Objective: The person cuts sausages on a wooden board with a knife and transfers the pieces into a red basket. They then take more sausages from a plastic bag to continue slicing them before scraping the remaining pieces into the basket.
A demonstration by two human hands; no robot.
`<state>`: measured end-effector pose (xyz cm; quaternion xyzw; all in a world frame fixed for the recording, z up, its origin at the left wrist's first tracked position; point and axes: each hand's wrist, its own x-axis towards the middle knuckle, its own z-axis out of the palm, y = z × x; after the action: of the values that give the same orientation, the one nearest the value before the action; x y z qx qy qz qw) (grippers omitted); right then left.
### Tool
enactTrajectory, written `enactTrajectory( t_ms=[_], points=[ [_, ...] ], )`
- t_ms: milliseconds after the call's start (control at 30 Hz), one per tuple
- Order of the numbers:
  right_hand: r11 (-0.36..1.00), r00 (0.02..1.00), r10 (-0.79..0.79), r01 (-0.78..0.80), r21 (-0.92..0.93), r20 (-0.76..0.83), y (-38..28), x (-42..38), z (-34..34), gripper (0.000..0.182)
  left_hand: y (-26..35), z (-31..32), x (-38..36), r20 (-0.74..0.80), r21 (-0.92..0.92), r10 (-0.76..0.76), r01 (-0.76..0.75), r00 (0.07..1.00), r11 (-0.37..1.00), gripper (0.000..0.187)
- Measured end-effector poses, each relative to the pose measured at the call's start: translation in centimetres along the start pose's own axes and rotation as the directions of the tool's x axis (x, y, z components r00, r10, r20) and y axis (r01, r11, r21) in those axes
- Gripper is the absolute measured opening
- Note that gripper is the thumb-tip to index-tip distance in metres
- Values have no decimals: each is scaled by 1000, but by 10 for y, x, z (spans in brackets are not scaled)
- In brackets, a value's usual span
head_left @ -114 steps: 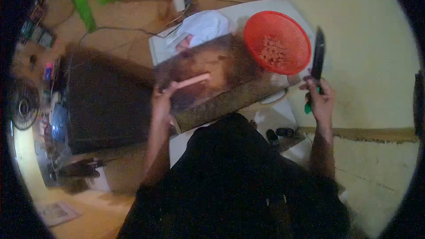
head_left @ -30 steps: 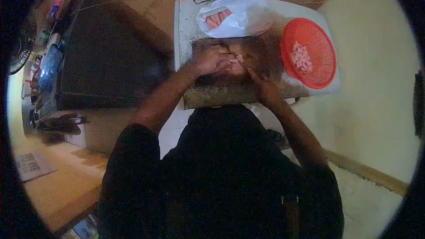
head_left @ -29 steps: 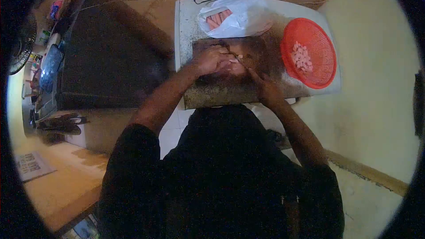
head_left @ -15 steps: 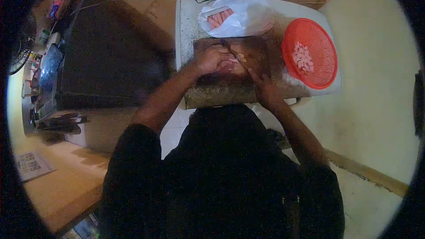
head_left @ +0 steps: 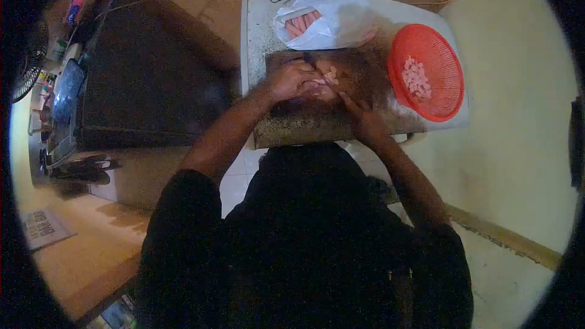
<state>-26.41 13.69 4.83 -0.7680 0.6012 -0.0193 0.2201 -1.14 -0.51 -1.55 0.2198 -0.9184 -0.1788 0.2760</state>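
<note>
My left hand [head_left: 291, 81] is closed over pink sausages [head_left: 317, 84] on a dark cutting board [head_left: 359, 76]; how many it holds is hidden. Closed around the handle end of a knife, my right hand [head_left: 368, 120] is at the board's near right side. The dark knife blade [head_left: 332, 86] runs up and left across the sausages, close to my left fingertips. Small cut sausage pieces [head_left: 331, 75] lie just beyond the blade.
Behind the board stands a white plastic bag [head_left: 347, 21] with whole sausages [head_left: 303, 23] at its opening. A red plastic colander [head_left: 450, 79] on the right contains cut pieces [head_left: 417, 78]. A dark cabinet-like block [head_left: 158, 79] stands left of the white tabletop [head_left: 256, 30].
The knife blade has shifted slightly against the sausages, and the cut pieces beside it show more plainly. Both hands stay in nearly the same place.
</note>
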Motion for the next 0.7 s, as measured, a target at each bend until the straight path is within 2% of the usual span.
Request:
enactTrajectory(
  t_ms=[33,133,233,333,433,500,567,633,700],
  points=[
    [999,998,26,-27,35,50,1,3,-1,76,1,-3,-1,25,-34,-31,31,999,999,24],
    [991,998,-27,21,-131,-49,1,2,16,75,1,-9,1,95,-2,-59,60,994,998,20],
    [999,999,37,-37,-12,23,5,7,11,74,2,-6,-1,16,-8,-7,7,1000,1000,19],
    [981,940,-196,188,-54,-280,4,1,21,70,3,-8,1,-33,89,66,-63,997,994,18],
    [999,1000,14,-14,-45,-6,4,10,15,76,4,-8,1,-51,-66,-22,18,998,998,17],
    [991,984,-113,102,-84,-140,9,10,29,77,2,-10,0,11,-48,-42,43,999,998,18],
    [992,988,-107,98,-83,-113,18,6,34,77,4,-5,-1,22,-42,-61,62,998,997,18],
    [999,998,24,-22,-28,55,-9,6,-1,78,3,-7,-1,0,-26,-72,72,997,997,18],
    [991,988,-113,104,-83,-108,-4,4,12,78,3,-10,-1,-34,-29,-29,28,999,999,18]
  ],
)
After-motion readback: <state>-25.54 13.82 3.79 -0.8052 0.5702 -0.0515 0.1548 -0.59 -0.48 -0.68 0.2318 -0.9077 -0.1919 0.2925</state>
